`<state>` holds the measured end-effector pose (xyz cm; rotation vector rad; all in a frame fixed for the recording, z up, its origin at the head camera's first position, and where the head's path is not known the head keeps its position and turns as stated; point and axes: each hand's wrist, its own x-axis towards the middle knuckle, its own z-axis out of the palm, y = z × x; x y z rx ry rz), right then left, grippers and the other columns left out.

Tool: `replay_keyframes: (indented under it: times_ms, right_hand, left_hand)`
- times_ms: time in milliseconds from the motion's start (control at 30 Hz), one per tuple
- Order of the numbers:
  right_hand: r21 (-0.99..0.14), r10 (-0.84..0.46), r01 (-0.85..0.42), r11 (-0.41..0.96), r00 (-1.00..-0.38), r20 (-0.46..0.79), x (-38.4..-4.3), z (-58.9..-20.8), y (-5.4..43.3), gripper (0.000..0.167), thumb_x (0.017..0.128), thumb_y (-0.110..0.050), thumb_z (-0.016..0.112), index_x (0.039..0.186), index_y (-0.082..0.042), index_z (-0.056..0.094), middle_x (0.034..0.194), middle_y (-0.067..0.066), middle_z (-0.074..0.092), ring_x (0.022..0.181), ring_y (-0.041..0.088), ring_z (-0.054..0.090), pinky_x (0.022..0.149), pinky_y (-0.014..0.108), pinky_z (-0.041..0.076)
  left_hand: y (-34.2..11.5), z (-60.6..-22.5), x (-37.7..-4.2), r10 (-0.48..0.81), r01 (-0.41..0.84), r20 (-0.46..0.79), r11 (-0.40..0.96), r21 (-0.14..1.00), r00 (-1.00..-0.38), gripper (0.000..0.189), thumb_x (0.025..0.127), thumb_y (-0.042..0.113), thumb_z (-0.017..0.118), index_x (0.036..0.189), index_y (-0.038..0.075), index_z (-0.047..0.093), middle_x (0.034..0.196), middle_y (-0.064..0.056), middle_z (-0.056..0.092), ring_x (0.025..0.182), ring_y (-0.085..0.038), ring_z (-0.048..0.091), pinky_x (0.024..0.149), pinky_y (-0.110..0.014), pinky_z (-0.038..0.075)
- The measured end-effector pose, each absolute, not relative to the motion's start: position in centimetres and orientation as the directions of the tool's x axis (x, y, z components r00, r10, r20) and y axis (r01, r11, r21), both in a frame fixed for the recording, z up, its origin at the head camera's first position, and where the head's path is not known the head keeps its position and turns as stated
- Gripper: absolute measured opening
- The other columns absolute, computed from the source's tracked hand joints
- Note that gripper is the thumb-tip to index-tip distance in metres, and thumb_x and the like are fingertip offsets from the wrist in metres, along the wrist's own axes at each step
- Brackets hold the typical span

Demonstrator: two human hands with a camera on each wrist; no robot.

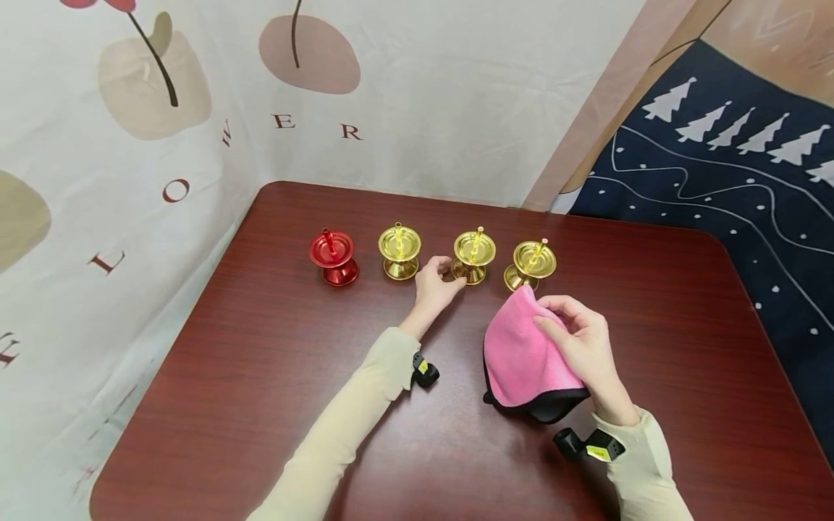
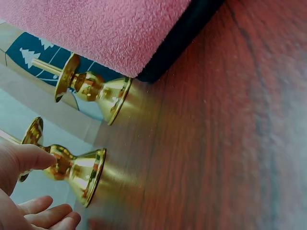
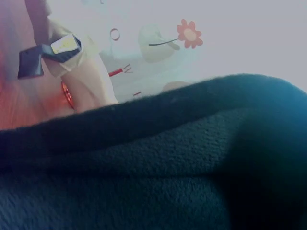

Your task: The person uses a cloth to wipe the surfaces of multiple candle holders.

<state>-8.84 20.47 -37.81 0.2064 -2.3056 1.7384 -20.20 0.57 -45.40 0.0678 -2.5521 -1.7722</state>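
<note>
My left hand (image 1: 436,286) is at the base of a gold candle holder (image 1: 474,253), the third from the left; the thumb overlaps its stem in the left wrist view and the other fingers are spread apart. My right hand (image 1: 583,347) pinches a pink cloth (image 1: 521,354) with black edging between thumb and fingers. Its peak reaches the foot of the rightmost gold candle holder (image 1: 534,259). In the right wrist view the cloth's dark underside (image 3: 158,143) hides the right hand's fingers.
Left of the left hand stand another gold candle holder (image 1: 399,250) and a red candle holder (image 1: 334,257), in one row with the others. They stand towards the far edge of a dark red wooden table (image 1: 260,347). Printed cloth hangings (image 1: 430,101) rise behind it.
</note>
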Motion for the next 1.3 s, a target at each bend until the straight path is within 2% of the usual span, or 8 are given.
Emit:
replay_keyframes:
  times_ms: [267, 467, 667, 900, 1067, 1200, 1300]
  right_hand:
    - [-0.869, 0.001, -0.295, 0.397, -0.947, 0.322, -9.1, -37.6, 20.7, 0.018, 0.077, 0.014, 0.065, 0.094, 0.006, 0.066, 0.083, -0.015, 0.062, 0.071, -0.001, 0.055, 0.065, 0.01, 0.043]
    - [-0.818, -0.031, -0.356, 0.453, -0.923, 0.384, -9.2, -37.6, 20.7, 0.019, 0.078, 0.011, 0.066, 0.095, 0.004, 0.069, 0.087, -0.007, 0.063, 0.077, -0.001, 0.053, 0.068, 0.01, 0.04]
    - [-0.803, -0.024, -0.343, 0.487, -0.925, 0.38, -9.2, -37.8, 20.8, 0.021, 0.076, 0.013, 0.066, 0.095, 0.004, 0.068, 0.087, -0.002, 0.063, 0.076, -0.003, 0.052, 0.068, 0.009, 0.039]
    - [-0.818, -0.017, -0.321, 0.477, -0.934, 0.357, -9.1, -37.6, 20.7, 0.02, 0.077, 0.013, 0.065, 0.095, 0.005, 0.067, 0.086, -0.008, 0.062, 0.075, -0.003, 0.052, 0.067, 0.009, 0.039]
    - [-0.827, -0.012, -0.314, 0.466, -0.937, 0.349, -9.1, -37.6, 20.9, 0.019, 0.079, 0.009, 0.066, 0.097, 0.003, 0.068, 0.087, -0.009, 0.062, 0.075, -0.002, 0.052, 0.068, 0.01, 0.04]
    - [-0.838, -0.003, -0.3, 0.456, -0.942, 0.336, -9.1, -37.6, 20.8, 0.019, 0.079, 0.008, 0.066, 0.097, 0.003, 0.068, 0.087, -0.01, 0.062, 0.075, -0.001, 0.053, 0.067, 0.011, 0.041]
    - [-0.835, 0.004, -0.286, 0.471, -0.945, 0.327, -9.0, -37.2, 20.5, 0.019, 0.078, 0.01, 0.067, 0.096, 0.005, 0.067, 0.085, -0.008, 0.062, 0.073, -0.003, 0.052, 0.066, 0.01, 0.041]
  left_hand:
    - [-1.2, -45.1, -19.3, -0.063, -0.017, 0.006, 0.357, 0.934, -0.998, 0.031, 0.074, 0.005, 0.071, 0.102, -0.006, 0.064, 0.103, -0.019, 0.066, 0.099, -0.03, 0.062, 0.088, -0.035, 0.048]
    - [-2.9, -45.2, -18.7, -0.097, -0.018, 0.02, 0.379, 0.925, -0.995, 0.027, 0.074, 0.005, 0.071, 0.099, -0.005, 0.066, 0.099, -0.019, 0.067, 0.095, -0.03, 0.063, 0.086, -0.035, 0.049]
    - [-4.2, -45.4, -18.4, -0.162, -0.039, 0.025, 0.38, 0.924, -0.987, 0.026, 0.074, 0.005, 0.071, 0.098, -0.004, 0.066, 0.098, -0.017, 0.067, 0.093, -0.029, 0.064, 0.084, -0.035, 0.049]
    - [-5.3, -45.8, -18.4, -0.263, -0.016, 0.097, 0.395, 0.918, -0.96, 0.02, 0.071, 0.003, 0.071, 0.088, -0.003, 0.064, 0.084, -0.016, 0.068, 0.077, -0.029, 0.066, 0.076, -0.036, 0.05]
    - [-5.8, -46.2, -18.9, -0.34, -0.03, 0.095, 0.345, 0.938, -0.936, 0.035, 0.071, 0.002, 0.073, 0.1, -0.004, 0.055, 0.089, -0.018, 0.065, 0.077, -0.029, 0.064, 0.073, -0.035, 0.051]
    - [-6.0, -46.2, -19.4, -0.38, -0.039, 0.093, 0.326, 0.945, -0.92, 0.046, 0.071, 0.004, 0.075, 0.109, -0.003, 0.05, 0.1, -0.019, 0.06, 0.082, -0.03, 0.061, 0.077, -0.036, 0.049]
    - [-6.1, -46.3, -19.9, -0.398, -0.055, 0.097, 0.353, 0.934, -0.912, 0.049, 0.071, 0.007, 0.077, 0.11, -0.003, 0.05, 0.105, -0.019, 0.056, 0.092, -0.032, 0.057, 0.085, -0.039, 0.044]
